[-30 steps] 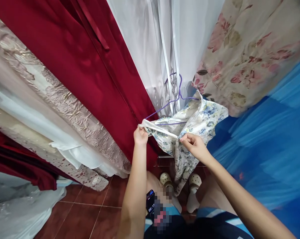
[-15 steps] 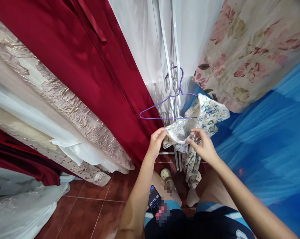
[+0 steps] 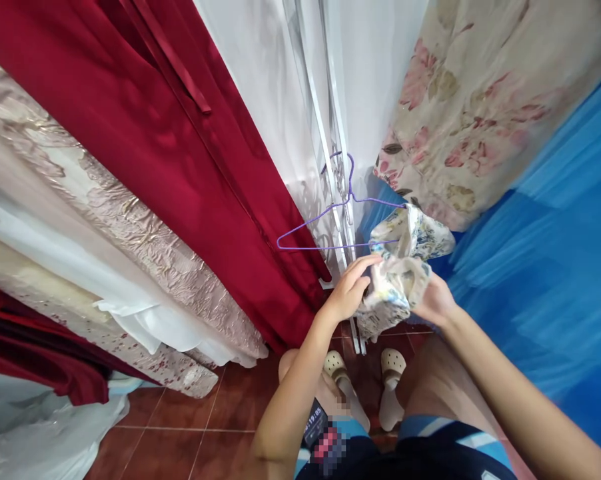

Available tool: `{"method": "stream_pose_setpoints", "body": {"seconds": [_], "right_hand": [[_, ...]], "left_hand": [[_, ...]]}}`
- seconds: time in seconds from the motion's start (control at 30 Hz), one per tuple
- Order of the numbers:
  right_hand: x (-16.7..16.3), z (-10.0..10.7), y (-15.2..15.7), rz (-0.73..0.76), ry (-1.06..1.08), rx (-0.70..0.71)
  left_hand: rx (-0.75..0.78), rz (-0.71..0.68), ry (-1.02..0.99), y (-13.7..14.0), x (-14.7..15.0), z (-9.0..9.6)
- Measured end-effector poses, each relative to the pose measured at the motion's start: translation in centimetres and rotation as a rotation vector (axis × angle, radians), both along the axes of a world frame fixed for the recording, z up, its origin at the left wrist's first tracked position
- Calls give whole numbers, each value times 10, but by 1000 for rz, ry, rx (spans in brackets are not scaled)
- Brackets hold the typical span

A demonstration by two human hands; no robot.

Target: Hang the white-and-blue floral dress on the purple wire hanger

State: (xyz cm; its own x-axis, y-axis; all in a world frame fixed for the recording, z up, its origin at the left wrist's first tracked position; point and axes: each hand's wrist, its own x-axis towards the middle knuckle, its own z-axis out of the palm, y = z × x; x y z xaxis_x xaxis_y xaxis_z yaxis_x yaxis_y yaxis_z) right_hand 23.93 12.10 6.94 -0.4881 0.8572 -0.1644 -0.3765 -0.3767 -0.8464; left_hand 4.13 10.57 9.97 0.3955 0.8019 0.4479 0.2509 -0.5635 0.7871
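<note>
A purple wire hanger [image 3: 325, 248] hangs in front of a white metal rack. One shoulder of a white floral garment [image 3: 430, 233], with blue and yellow flowers, sits on the hanger's right end. The rest of the cloth is bunched below, blurred by motion. My left hand [image 3: 350, 293] grips the bunch at its left edge, index finger stretched along the fabric and thumb below. On the other side, my right hand [image 3: 436, 300] holds the bunch, its fingers mostly hidden behind the cloth. The hanger's left arm is bare.
Long red cloth [image 3: 200, 173] and pale embroidered gowns [image 3: 145, 240] hang at left. White rack poles [image 3: 336, 133] stand in the middle. Rose-print fabric [image 3: 470, 120] and blue tulle [image 3: 540, 253] hang at right. A phone [image 3: 314, 423] rests on my thigh, above the red tiled floor [image 3: 170, 447].
Both hands have shifted right, gathering the garment into a bunch. My right hand has gone from the neckline's front edge to behind the cloth. The view has shifted slightly.
</note>
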Motion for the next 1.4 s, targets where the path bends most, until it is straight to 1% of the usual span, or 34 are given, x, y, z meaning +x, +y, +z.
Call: {"method": "stream_pose_setpoints", "body": {"seconds": [0.07,0.13,0.2,0.27,0.33,0.47,0.53,0.63,0.73,0.87,0.97,1.07,1.13,1.23,1.33,1.4], "right_hand": [[5,3,-7,105,-19,-69],[8,4,-13,163,-57,-80],[12,3,-18,161,-127,-17],[17,3,-21,188,-217,78],[23,5,-23,275,-299,155],[36,19,-30,409,-382,276],[41,25,-34,447,-412,310],[48,28,-39,506,-441,291],[53,25,-42,529,-453,270],[56,20,-44,492,-474,278],[55,19,-46,533,-445,283],[54,20,-47,573,-415,324],[55,19,-46,536,-446,355],[63,15,-46,512,-485,379],[76,12,-45,528,-453,355],[84,11,-45,461,-435,288]], "left_hand": [[6,-97,-11,2,5,-7],[15,-146,42,4,12,-12],[21,-159,157,6,20,-17],[28,-155,266,7,24,-20],[45,-164,334,8,25,-21],[72,-220,389,9,22,-19],[84,-247,409,9,24,-19],[121,-252,443,9,33,-21],[147,-217,449,12,41,-26],[215,-191,393,21,48,-34],[279,-198,334,32,56,-38],[302,-241,309,45,70,-43],[277,-275,335,51,78,-49],[187,-299,374,54,84,-67],[-28,-278,330,51,74,-90],[-173,-231,281,44,55,-103]]}}
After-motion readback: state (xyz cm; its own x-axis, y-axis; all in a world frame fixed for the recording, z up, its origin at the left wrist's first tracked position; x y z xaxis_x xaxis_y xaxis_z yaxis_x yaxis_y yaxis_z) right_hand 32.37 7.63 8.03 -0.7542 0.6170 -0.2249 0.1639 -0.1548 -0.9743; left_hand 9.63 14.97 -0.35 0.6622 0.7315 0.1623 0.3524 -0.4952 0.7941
